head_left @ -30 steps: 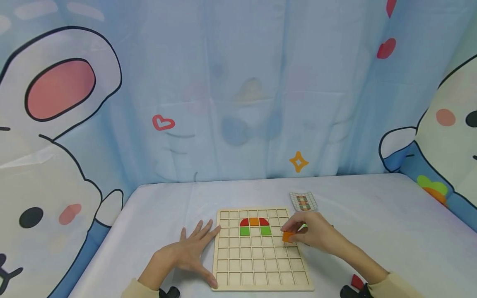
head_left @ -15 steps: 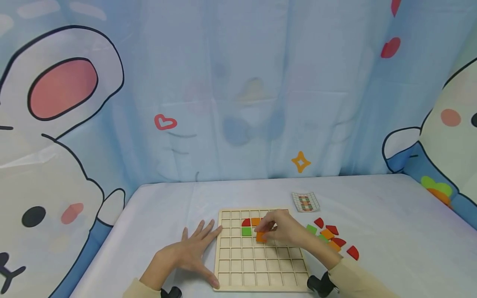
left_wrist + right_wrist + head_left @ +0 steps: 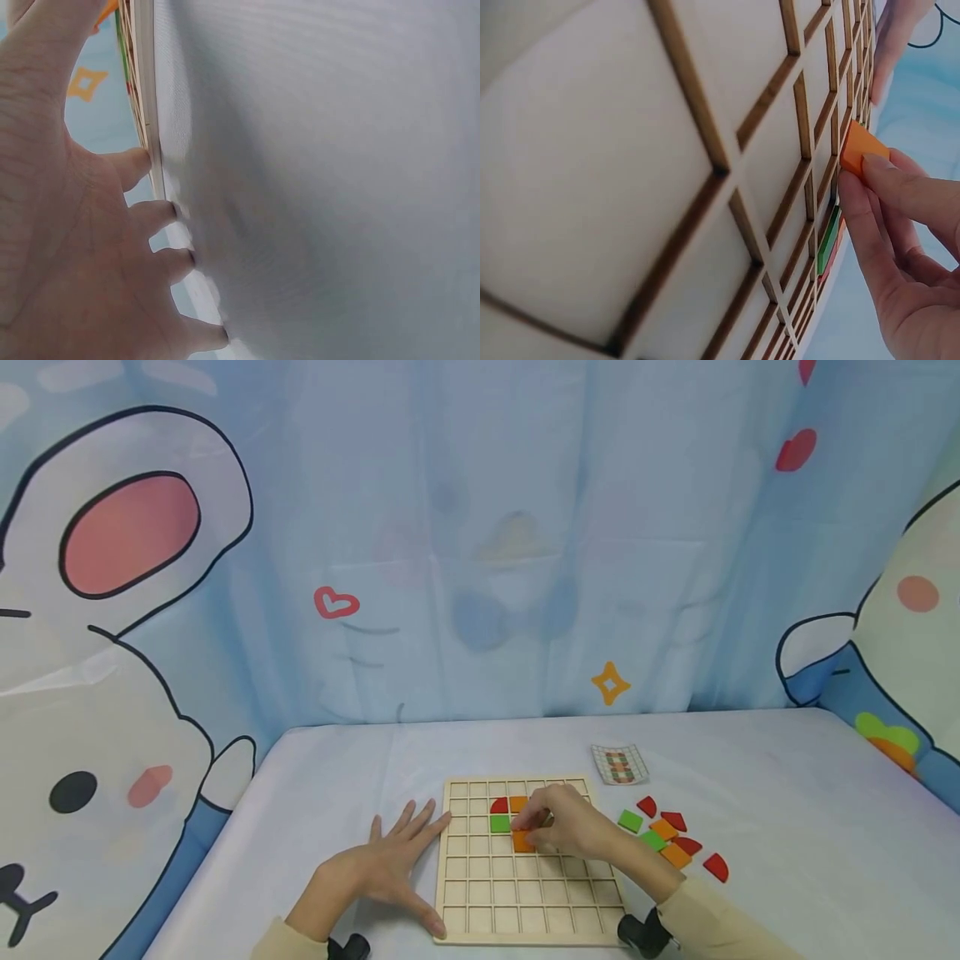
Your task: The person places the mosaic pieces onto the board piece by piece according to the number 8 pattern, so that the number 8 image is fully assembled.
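Observation:
My right hand (image 3: 567,825) pinches an orange square tile (image 3: 523,842) between thumb and fingers over the middle columns of a wooden grid board (image 3: 491,937). In the right wrist view the orange tile (image 3: 861,148) stands tilted at the grid, its lower corner close to the dividers. Behind it, a red quarter-round piece (image 3: 499,806), another orange tile (image 3: 518,803) and a green square tile (image 3: 500,824) sit in grid cells; my right hand covers the cells beside them. My left hand (image 3: 382,868) lies with fingers spread, its thumb and index fingertip at the board's left edge.
Right of the board, loose red pieces (image 3: 716,867), orange tiles (image 3: 676,856) and green tiles (image 3: 630,820) lie scattered on the white cloth (image 3: 810,827). A small card (image 3: 620,766) printed with a coloured grid pattern lies behind them. A blue printed curtain (image 3: 510,677) hangs at the back.
My right hand has carried the orange tile leftward from the board's right edge to its middle, uncovering the loose pieces. Over the last half second it has hardly moved. My left hand stays put.

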Motion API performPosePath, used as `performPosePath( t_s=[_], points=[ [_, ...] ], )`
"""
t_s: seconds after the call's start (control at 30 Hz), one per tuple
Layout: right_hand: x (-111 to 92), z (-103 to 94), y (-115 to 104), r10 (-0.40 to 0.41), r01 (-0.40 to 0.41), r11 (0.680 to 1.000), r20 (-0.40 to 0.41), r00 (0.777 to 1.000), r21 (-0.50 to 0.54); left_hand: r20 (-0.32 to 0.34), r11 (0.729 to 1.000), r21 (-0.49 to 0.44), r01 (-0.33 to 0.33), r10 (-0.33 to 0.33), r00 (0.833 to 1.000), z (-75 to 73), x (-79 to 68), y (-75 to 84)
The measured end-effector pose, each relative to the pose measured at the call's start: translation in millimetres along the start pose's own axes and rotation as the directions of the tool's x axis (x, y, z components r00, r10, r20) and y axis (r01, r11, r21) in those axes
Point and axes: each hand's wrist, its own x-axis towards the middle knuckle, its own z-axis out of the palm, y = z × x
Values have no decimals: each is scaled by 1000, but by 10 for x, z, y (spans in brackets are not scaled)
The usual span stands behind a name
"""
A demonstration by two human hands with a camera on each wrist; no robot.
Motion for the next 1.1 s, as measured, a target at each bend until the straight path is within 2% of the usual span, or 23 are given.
performPosePath(
  t_s=[0.27,0.4,0.63,1.1],
  points=[
    [-6,11,-80,-27,27,999,13,1000,-43,5,1000,0,1,-1,1000,2,7,-2],
    [7,23,-111,-40,40,995,4,999,-95,8,1000,-5,-3,3,1000,-5,-1,-2],
    [37,59,-162,19,-19,989,2,1000,-147,10,1000,-23,-14,15,1000,-15,-4,-11],
    [51,97,-234,19,-20,966,-8,1000,-256,12,1000,-14,-3,3,1000,0,10,-10]
  ],
)
